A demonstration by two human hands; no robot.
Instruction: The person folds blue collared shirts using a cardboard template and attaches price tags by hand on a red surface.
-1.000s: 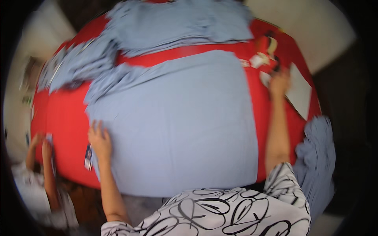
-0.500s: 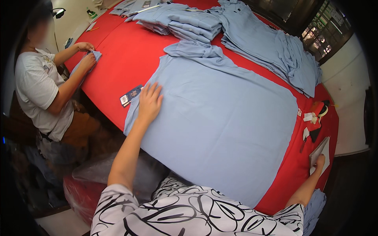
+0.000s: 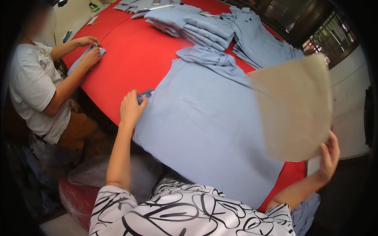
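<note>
A light blue shirt [image 3: 212, 114] lies spread on the red-covered table in front of me, its far end bunched up. My left hand [image 3: 132, 109] is at its left edge, fingers stretched out and thumb apart. It partly covers a dark blue hang tag [image 3: 145, 96]; whether it grips the tag is hard to see. In my right hand [image 3: 330, 159] is a beige cardboard sheet [image 3: 295, 106], pinched at its lower right corner between thumb and fingers. The sheet is tilted up above the shirt's right side, slightly blurred, and hides part of it.
Folded blue shirts [image 3: 206, 31] are stacked at the far side, beside a pile of unfolded ones [image 3: 262, 41]. At the left, a co-worker [image 3: 33, 86] handles a small blue cloth piece [image 3: 84, 59]. Clear plastic [image 3: 98, 173] bulges below the table's near edge. The red cloth [image 3: 130, 47] covers the table.
My right hand has lifted the cardboard from the table's right edge and swung it over the shirt. My left hand has slid off the shirt leftward onto the hang tag. The view has shifted slightly.
</note>
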